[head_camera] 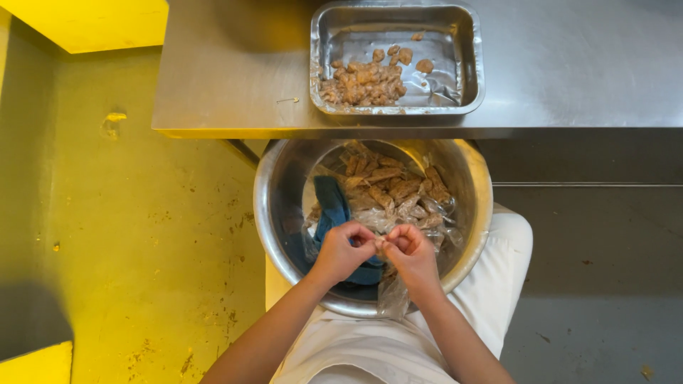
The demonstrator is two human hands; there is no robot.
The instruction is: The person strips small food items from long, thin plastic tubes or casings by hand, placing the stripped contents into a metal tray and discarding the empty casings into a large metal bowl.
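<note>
Head view: left hand [343, 250] and right hand [411, 253] pinch one small plastic-wrapped piece [380, 244] between fingertips, grip narrow, over the steel bowl [274, 178] on the lap. Piece looks light, soft; wrapper thin and slippery, best held at its ends. Tray [469, 53] sits on desk [235, 71].

Small piece pinched between left hand [343, 250] and right hand [411, 254] mostly hidden by fingertips, bowl's [270, 213] far rim tucked under the table [235, 78], blue cloth [331, 206] partly covered by wrappers [398, 206], forearms cut off at near edge.
</note>
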